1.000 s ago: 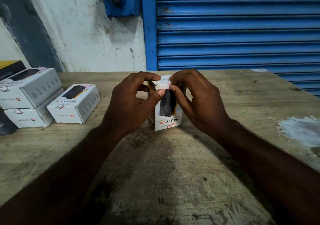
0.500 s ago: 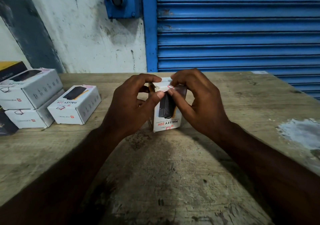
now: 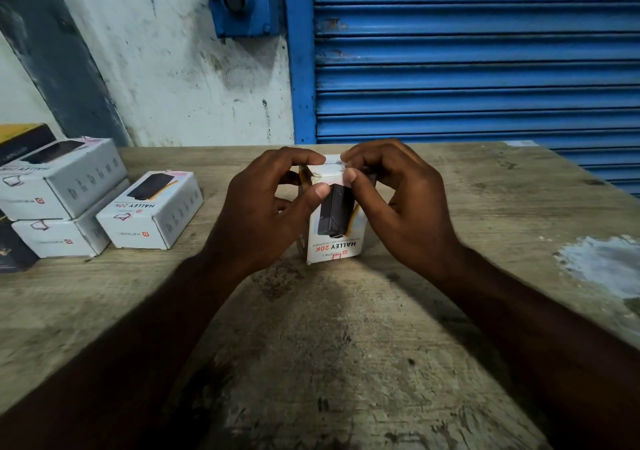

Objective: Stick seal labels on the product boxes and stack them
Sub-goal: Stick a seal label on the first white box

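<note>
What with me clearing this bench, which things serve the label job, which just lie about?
Job: upright white cardboard product box in left hand, right hand; two stacked white boxes; single white box.
Idle: black-and-yellow box, dark box, far left.

The left hand (image 3: 256, 214) and the right hand (image 3: 408, 217) are both bare, as are the wrists and the two forearms behind them. The left forearm (image 3: 145, 328) and the right forearm (image 3: 540, 318) show uncovered skin all the way to the near edge of the frame, where both lie in deep shadow. The nails are short and plain. The left thumbnail (image 3: 321, 190) and the right thumbnail (image 3: 350, 174) catch the light. Knuckle creases show on the right hand's fingers.
</note>
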The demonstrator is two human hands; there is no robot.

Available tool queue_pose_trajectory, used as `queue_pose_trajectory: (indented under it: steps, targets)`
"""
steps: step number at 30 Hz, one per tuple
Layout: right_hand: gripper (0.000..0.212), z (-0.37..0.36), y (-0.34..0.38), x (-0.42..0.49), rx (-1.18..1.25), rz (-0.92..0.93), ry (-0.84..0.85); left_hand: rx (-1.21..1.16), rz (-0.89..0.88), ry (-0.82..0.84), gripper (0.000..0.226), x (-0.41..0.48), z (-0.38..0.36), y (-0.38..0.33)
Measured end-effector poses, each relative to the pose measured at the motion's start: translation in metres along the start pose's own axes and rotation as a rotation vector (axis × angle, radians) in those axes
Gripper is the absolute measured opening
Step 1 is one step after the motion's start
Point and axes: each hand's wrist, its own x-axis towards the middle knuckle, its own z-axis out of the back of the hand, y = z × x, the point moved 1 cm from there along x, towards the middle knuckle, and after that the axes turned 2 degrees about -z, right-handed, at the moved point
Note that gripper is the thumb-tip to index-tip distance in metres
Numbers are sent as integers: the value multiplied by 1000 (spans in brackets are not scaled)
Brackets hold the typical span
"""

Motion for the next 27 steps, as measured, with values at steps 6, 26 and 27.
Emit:
queue_pose_trajectory:
  steps: [6,26,27]
  targets:
    - [4,-1,-3,0,231,-159,1,7,10,6,28,0,1,2]
    - [11,7,-2,10,209,-187,104,-139,51,85,25,1,2,6]
    - [11,7,-3,10,203,-176,115,-149,60,84,25,2,2,6]
